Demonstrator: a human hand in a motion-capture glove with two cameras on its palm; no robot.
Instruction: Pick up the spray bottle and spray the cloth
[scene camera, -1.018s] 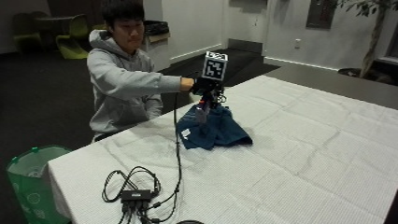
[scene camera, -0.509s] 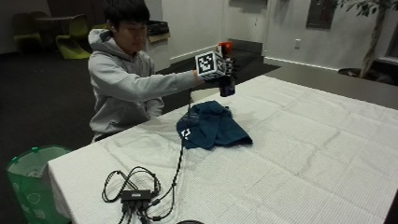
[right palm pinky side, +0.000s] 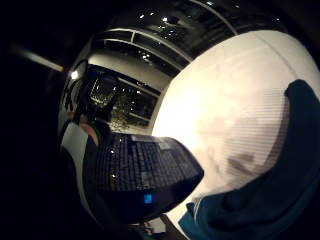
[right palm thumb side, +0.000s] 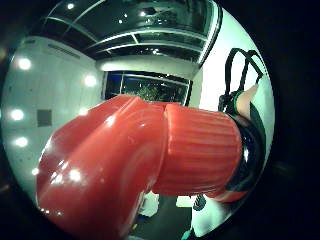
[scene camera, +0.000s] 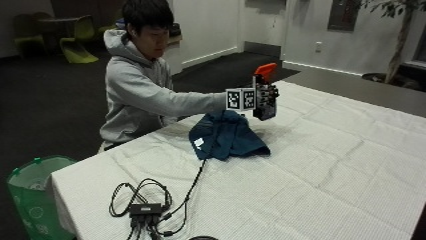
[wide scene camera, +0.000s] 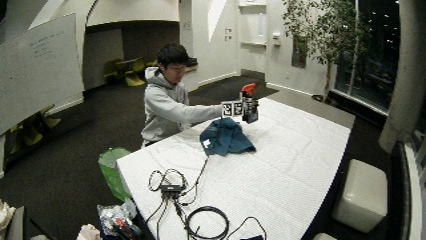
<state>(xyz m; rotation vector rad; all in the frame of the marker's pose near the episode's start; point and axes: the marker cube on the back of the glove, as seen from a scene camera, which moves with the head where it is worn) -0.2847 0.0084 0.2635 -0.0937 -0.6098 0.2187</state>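
Nearest the outside camera, a small black hub (scene camera: 145, 208) with looped cables lay on the white tablecloth (scene camera: 319, 170), one lead running up toward the glove, apparently just enough slack to let the arm move. Beyond it the dark teal cloth (scene camera: 226, 136) sat bunched in a heap near the person's edge of the table, a white tag showing at its side; heaped like that it offered a raised target for the mist. Just above and beyond the cloth, the gloved right hand (scene camera: 261, 102) was wrapped round the spray bottle (scene camera: 265, 95), holding it upright and clear of the table, its orange-red trigger head (right palm thumb side: 125, 175) on top. The thumb-side palm view was filled by that red head and ribbed collar, so the palm sat high on the neck, probably to bring a finger to the trigger. The little-finger view showed the dark bottle body (right palm pinky side: 142, 175) with the cloth below it. The lift looked done; aiming the nozzle down at the cloth remained, since the nozzle's direction could not be told
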